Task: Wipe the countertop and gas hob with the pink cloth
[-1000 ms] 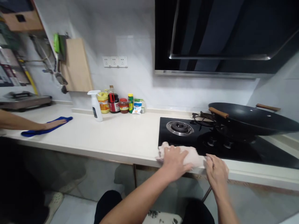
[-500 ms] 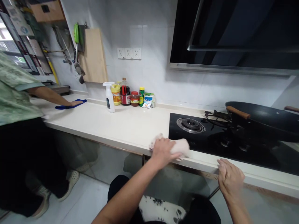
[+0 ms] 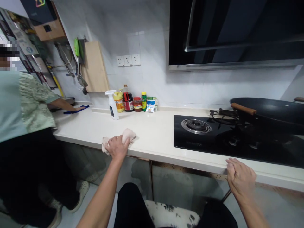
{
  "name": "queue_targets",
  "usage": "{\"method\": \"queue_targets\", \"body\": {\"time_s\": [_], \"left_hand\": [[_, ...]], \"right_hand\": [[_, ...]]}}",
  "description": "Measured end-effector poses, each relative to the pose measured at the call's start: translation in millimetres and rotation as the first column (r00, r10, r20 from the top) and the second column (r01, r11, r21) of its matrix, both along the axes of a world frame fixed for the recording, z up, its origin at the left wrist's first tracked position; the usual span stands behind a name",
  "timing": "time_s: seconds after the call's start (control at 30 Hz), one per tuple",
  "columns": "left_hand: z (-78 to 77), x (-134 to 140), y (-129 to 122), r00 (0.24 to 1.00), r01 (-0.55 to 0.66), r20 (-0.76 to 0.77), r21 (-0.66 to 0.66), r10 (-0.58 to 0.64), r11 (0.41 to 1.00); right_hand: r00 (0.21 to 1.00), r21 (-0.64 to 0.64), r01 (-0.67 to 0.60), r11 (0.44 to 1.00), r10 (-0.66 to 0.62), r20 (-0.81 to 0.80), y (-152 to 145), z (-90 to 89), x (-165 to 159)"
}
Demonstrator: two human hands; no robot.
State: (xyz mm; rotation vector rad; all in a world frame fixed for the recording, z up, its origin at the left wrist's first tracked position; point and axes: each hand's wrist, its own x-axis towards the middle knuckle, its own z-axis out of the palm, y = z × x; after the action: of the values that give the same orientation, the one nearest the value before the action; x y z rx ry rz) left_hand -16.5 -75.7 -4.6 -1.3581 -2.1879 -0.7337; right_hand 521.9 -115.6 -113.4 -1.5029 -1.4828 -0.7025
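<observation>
Under my left hand [image 3: 118, 146] is a pale pink cleaning cloth [image 3: 128, 134], bunched and pressed on the white countertop [image 3: 152, 133] near its front edge. My fingers curl over the cloth, and part of it sticks out on both sides. My right hand [image 3: 241, 177] is at the counter's front edge, below the black gas hob [image 3: 197, 144], with its fingers bent together over the edge. A white spray bottle [image 3: 112, 106] stands upright behind the cloth, apart from it.
Sauce bottles, a red-lidded jar [image 3: 137, 104] and packets line the wall. A wok [image 3: 270, 109] sits on the right burner under the range hood [image 3: 232, 31]. At left, a co-worker [image 3: 35, 104] presses a blue cloth [image 3: 76, 110] on the counter. A cutting board [image 3: 95, 68] hangs there.
My left hand has slid the pink cloth leftward along the counter, away from the hob. My right hand stays at the edge. The view has shifted slightly, and more of the co-worker shows.
</observation>
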Motion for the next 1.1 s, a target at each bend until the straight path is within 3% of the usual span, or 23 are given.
{"method": "queue_targets", "body": {"time_s": [0.07,0.17,0.3,0.43,0.57,0.7,0.8,0.9,1.0,1.1], "left_hand": [[-9.5,31.6,-6.6,0.999,0.040,0.014,0.032,-0.041,0.999],[-29.4,97.2,-24.1,0.966,0.258,-0.046,0.063,-0.255,0.964],[-53.2,185.0,-48.5,0.853,0.520,-0.117,0.110,-0.508,0.847],[-57.0,233.9,-62.5,0.726,0.681,-0.168,0.036,-0.667,0.731],[-44.5,234.9,-67.0,0.649,0.752,-0.148,-0.023,-0.746,0.659],[-33.0,223.1,-65.0,0.608,0.792,-0.075,-0.017,-0.790,0.611],[-30.8,222.5,-63.7,0.598,0.801,-0.069,0.014,-0.799,0.599],[-31.6,222.2,-64.4,0.564,0.826,-0.075,0.021,-0.823,0.564],[-34.8,215.4,-69.8,0.512,0.859,-0.036,0.032,-0.858,0.511],[-45.0,205.2,-84.0,0.440,0.894,0.070,0.057,-0.895,0.444]], "right_hand": [[1.000,0.006,0.010,1.000,-0.010,-0.013,0.8,-0.2,-0.9],[1.000,0.021,0.013,1.000,-0.012,-0.025,2.0,-1.1,-0.7],[0.999,0.027,-0.027,0.999,0.027,-0.019,2.3,-2.0,1.6],[0.999,-0.007,-0.030,1.000,0.030,-0.028,0.1,-1.2,0.6],[0.997,-0.036,-0.035,0.999,0.033,-0.068,-3.4,4.0,-1.1],[0.980,-0.151,-0.076,0.986,0.046,-0.195,-5.8,25.9,-9.8],[0.942,-0.226,-0.288,0.931,0.232,-0.243,-3.3,49.5,-36.0],[0.886,-0.298,-0.464,0.834,0.432,-0.169,0.9,63.1,-76.8],[0.847,-0.330,-0.531,0.781,0.503,-0.173,-4.2,59.5,-111.1],[0.833,-0.297,-0.553,0.778,0.524,-0.178,-25.3,44.9,-124.0]]}}
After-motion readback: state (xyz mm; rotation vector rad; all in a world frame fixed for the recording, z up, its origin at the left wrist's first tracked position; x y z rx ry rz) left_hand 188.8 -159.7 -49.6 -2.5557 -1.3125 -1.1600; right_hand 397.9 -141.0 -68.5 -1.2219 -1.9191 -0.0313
